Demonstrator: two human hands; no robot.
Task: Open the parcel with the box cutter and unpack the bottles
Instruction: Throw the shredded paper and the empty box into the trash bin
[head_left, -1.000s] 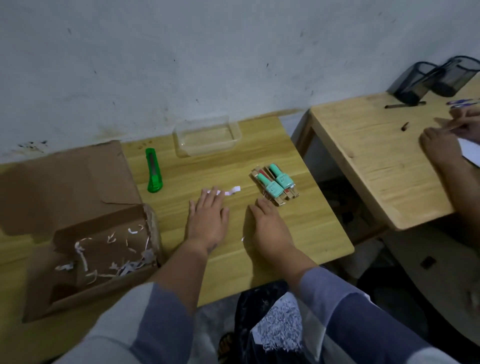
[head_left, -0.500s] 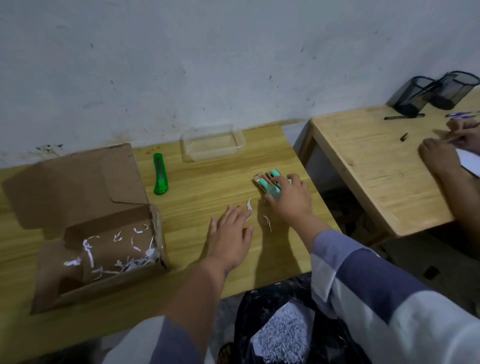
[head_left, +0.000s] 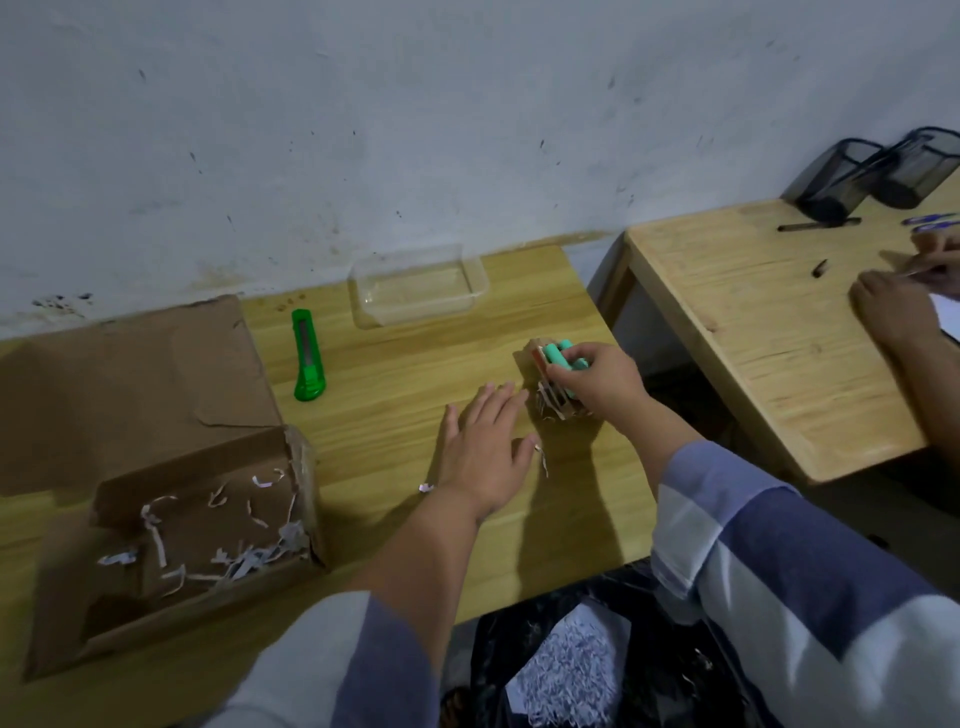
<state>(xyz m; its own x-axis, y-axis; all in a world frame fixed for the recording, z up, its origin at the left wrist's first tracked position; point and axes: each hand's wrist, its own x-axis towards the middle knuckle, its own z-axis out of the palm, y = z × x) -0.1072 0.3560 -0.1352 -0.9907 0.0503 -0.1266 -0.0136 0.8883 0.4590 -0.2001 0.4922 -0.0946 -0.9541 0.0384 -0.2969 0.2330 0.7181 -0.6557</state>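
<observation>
Wooden bench (head_left: 395, 426) carries all task items, with both hands at its middle. Right hand (head_left: 602, 382) is closed around a cluster of small bottles (head_left: 563, 364) with teal caps; thumb and fingers wrap the caps, and the lower ends touch the bench among a few paper shreds (head_left: 548, 402). The exact count of bottles cannot be told, as the hand covers most of them. Left hand (head_left: 485, 452) lies flat, palm down, fingers spread, just beside the bottles on their near-left side and holding nothing. Two stray shreds lie at either side of this hand.

Parcel (head_left: 182, 525), a brown cardboard box, sits well to the left of the left hand. Its lid flap is folded back flat toward the wall, and the interior shows only scattered paper shreds.

Box cutter (head_left: 307, 356), green, lies on the bench beyond the left hand, between the parcel flap and the bottles, apart from both hands.

Clear plastic tray (head_left: 418, 286) stands beyond the hands, near the wall.

Black bag (head_left: 576, 670) with shredded paper sits below the bench's near edge, between the two sleeves.

Second bench (head_left: 769, 332) stands to the right of the right hand; another person's hands (head_left: 901, 306) rest on it, and two dark mesh pen holders (head_left: 872, 174) stand at its far end.
</observation>
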